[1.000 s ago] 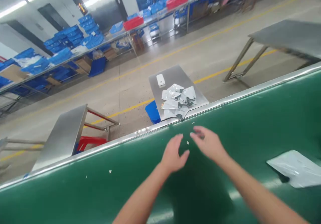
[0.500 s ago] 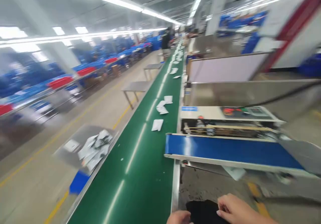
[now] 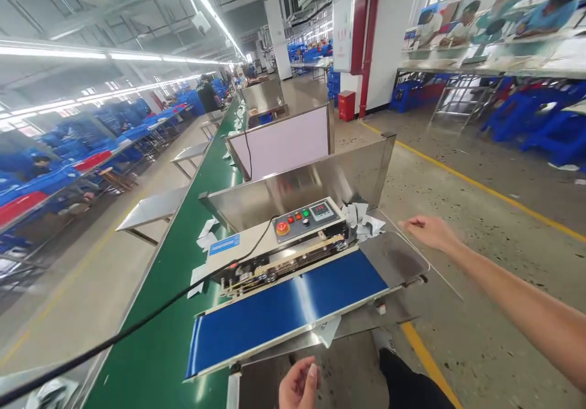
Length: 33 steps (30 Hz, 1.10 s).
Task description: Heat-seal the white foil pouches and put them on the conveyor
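Right hand (image 3: pixel 430 233) stretched out flat, left hand (image 3: pixel 300 384) curled low

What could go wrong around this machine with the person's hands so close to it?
The black cable stretched over the green conveyor belt might catch a hand. The loose silver pouches heaped beside the control panel could slide off. The right hand is close to the band sealer, which may run hot, judging by its temperature display.
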Available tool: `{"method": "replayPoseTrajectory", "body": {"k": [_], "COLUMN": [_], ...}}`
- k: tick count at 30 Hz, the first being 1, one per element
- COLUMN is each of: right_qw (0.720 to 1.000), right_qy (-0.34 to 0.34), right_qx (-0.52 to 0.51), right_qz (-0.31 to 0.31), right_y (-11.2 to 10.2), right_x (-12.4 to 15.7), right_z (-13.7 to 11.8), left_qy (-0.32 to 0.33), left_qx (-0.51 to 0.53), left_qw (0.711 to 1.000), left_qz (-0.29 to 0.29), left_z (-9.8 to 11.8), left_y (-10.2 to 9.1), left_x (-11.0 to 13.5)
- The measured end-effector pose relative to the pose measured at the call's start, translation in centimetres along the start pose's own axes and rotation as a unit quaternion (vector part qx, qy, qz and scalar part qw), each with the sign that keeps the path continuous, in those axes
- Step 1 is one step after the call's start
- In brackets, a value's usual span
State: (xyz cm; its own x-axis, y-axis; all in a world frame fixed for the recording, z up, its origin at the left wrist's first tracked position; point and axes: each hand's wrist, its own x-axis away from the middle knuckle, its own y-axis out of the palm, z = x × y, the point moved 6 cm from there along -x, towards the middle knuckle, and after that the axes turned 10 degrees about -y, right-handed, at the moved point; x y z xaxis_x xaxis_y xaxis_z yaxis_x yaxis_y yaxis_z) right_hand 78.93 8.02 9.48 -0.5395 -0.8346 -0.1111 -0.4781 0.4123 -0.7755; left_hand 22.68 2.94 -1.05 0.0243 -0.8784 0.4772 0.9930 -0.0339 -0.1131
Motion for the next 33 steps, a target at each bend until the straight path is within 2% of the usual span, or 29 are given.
{"method": "replayPoseTrajectory", "body": {"k": [2,4,6,8,10,11,13,15,16,18,21,24,27,29,33], "right_qw": [0.999,0.998,0.997,0.996,0.997,0.998,0.998,0.989,0.984,0.979,0.970,0.961,0.958,0.945,0.934], "right_qy": [0.019,0.028,0.033,0.023,0.006,-0.010,-0.058,-0.122,-0.149,-0.174,-0.167,-0.126,-0.073,-0.059,-0.022], "right_qx": [0.009,0.015,0.018,0.016,0.014,0.010,-0.007,-0.043,-0.064,-0.102,-0.160,-0.212,-0.246,-0.285,-0.338], "right_qz": [-0.027,-0.047,-0.071,-0.086,-0.078,-0.058,0.012,0.069,0.073,0.034,-0.070,-0.123,-0.130,-0.146,-0.114], "right_y": [2.0,5.6,9.6,12.7,13.7,13.4,11.4,8.5,7.3,5.6,5.1,5.6,6.2,6.6,6.9], "right_x": [-7.0,-12.5,-16.0,-17.7,-17.9,-17.6,-15.9,-12.8,-10.8,-6.4,-0.2,4.0,6.1,7.0,7.8], "right_z": [1.8,3.0,3.7,3.9,3.9,3.7,2.7,1.0,0.1,-1.7,-3.7,-4.1,-3.0,-2.4,-0.9], "left_qy": [0.018,0.030,0.041,0.066,0.110,0.135,0.182,0.218,0.233,0.259,0.265,0.224,0.188,0.186,0.165], "left_qx": [-0.032,-0.062,-0.071,-0.085,-0.110,-0.124,-0.149,-0.162,-0.164,-0.163,-0.153,-0.141,-0.151,-0.169,-0.166], "left_qw": [0.999,0.996,0.995,0.993,0.987,0.982,0.972,0.962,0.958,0.952,0.952,0.964,0.969,0.965,0.971], "left_qz": [-0.032,-0.053,-0.050,-0.053,-0.049,-0.040,-0.017,0.003,0.010,0.014,-0.006,-0.020,-0.048,-0.073,-0.045], "left_z": [3.6,7.1,10.0,12.1,13.6,14.1,14.8,15.3,15.5,15.6,15.1,13.5,12.0,11.4,10.5], "left_y": [5.7,11.2,15.8,19.5,22.3,23.3,25.1,26.9,27.8,29.5,31.2,30.8,29.7,29.2,27.9], "left_x": [-0.6,-0.9,-1.0,-1.1,-1.1,-1.2,-1.5,-1.9,-2.2,-2.6,-3.0,-3.2,-3.1,-3.1,-3.7]}}
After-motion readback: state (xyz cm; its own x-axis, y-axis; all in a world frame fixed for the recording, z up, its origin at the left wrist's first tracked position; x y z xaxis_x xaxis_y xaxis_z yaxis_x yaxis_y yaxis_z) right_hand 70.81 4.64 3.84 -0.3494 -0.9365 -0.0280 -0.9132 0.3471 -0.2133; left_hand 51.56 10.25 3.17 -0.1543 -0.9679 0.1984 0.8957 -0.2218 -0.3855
